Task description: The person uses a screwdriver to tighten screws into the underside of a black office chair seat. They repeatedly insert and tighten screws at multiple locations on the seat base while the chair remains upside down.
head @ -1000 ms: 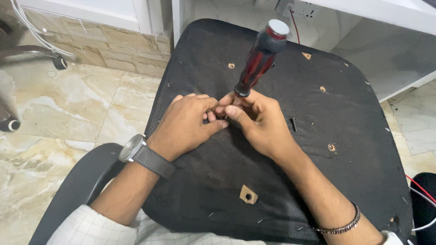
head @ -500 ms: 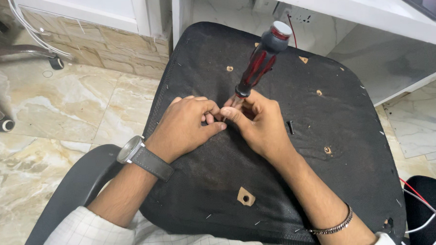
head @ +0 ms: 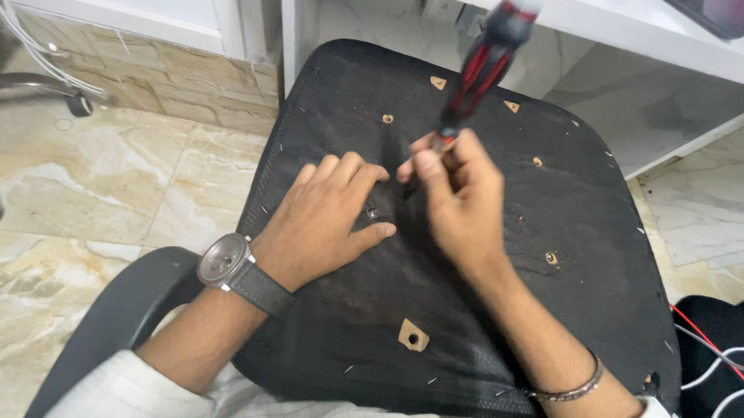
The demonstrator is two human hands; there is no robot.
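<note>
The left hand (head: 327, 223) lies flat, fingers spread, grip released, on the black seat underside (head: 491, 312) beside a small screw (head: 373, 213). The right hand (head: 458, 202) clenches the red-black screwdriver (head: 475, 78), tilted, now lifted; earlier both hands huddled together at its tip.

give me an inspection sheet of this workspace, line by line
surface: black fabric underside of a chair seat, with torn holes showing wood and small staples along the edges
job's things: red and black screwdriver, tilted, handle blurred; small metal screw head in the fabric
clutter: nothing seen
hands: left hand flat on the fabric, fingers beside the screw; right hand gripping the screwdriver low on its shaft
cables: white and red cables on the floor at lower right; white cables at upper left
surroundings: marble tile floor, white desk, a chair base with casters at far left
</note>
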